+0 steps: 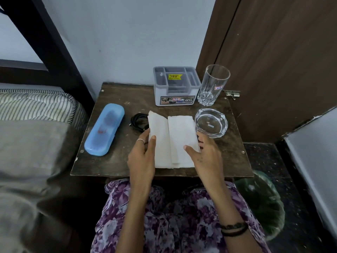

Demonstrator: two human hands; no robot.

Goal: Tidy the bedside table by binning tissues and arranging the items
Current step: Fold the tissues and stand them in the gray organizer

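A white tissue [171,141] lies partly folded in the middle of the dark wooden bedside table [113,161]. My left hand [142,157] grips its left flap, thumb on top. My right hand [202,154] presses the tissue's right edge with thumb and fingers. A blue spectacle case [104,129] lies at the table's left. A coiled black cable [139,122] sits just left of the tissue, partly hidden by it. At the back stand a grey organiser box [176,86] and a tall clear glass [213,84]. A glass ashtray [211,122] rests by my right hand.
A green-lined bin [262,201] stands on the floor at the table's right front. A bed with striped mattress [36,105] borders the left side. A brown door [273,61] and its latch [232,94] are behind the table on the right.
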